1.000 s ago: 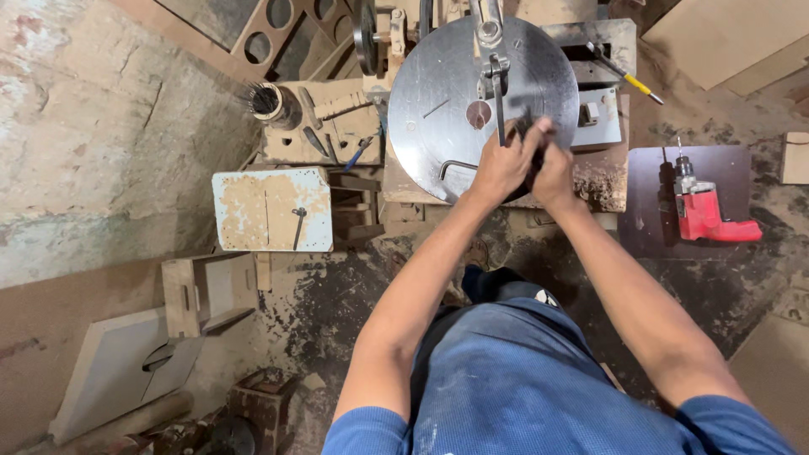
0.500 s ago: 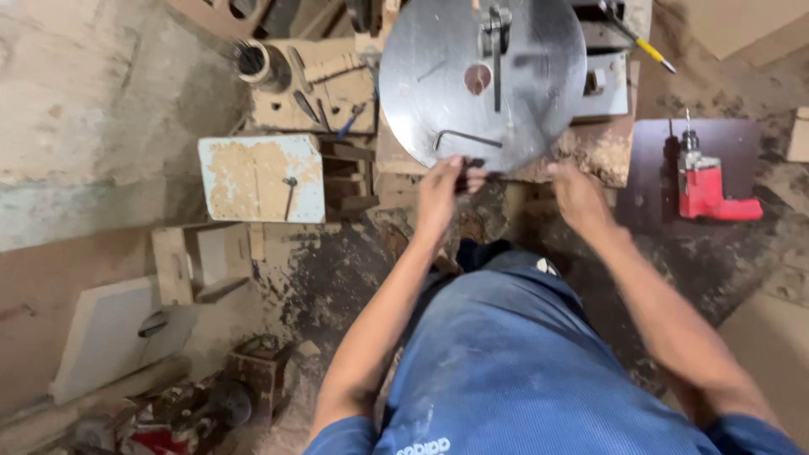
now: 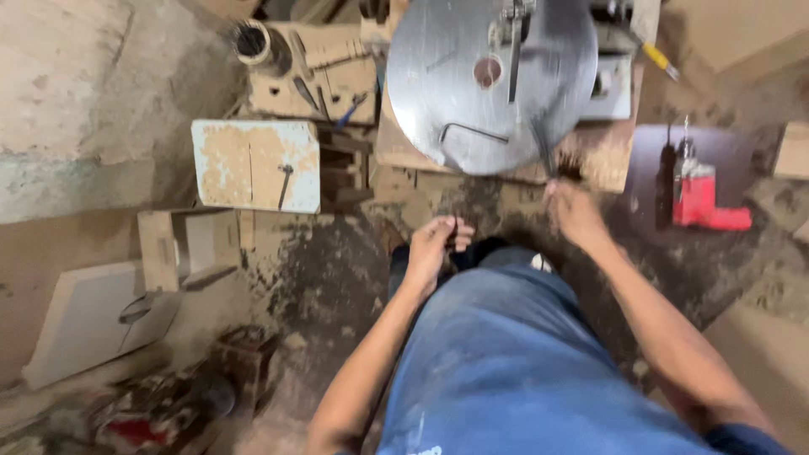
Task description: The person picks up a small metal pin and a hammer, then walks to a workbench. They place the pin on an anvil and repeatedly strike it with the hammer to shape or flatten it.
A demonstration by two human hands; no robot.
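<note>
Left hand (image 3: pixel 434 244): hangs below the round metal plate (image 3: pixel 493 80), well clear of its rim; fingers curled inward around something small and dark at the fingertips, what it is cannot be told through the blur; wrist over the dusty floor (image 3: pixel 329 278), just above the blue garment at the person's waist. Right hand (image 3: pixel 573 211): just under the lower right edge of the plate, near the ragged corner of the wooden desk (image 3: pixel 602 156); fingers loosely bent, blurred; whether it grips anything cannot be told; not touching the plate as far as the view shows.

Round metal plate: lies flat on the wooden desk, upper centre of the view; grey, scratched, a small reddish hole near its middle, a slot running from the top edge toward that hole; a bent metal rod (image 3: pixel 472 133) lies on its lower left part.

Surroundings: red power drill (image 3: pixel 704 202) on a dark board to the right of the desk, well apart from the right hand; pale painted board (image 3: pixel 253 164) left of the desk; sawdust over the floor; a pale panel (image 3: pixel 84 320) at lower left.
</note>
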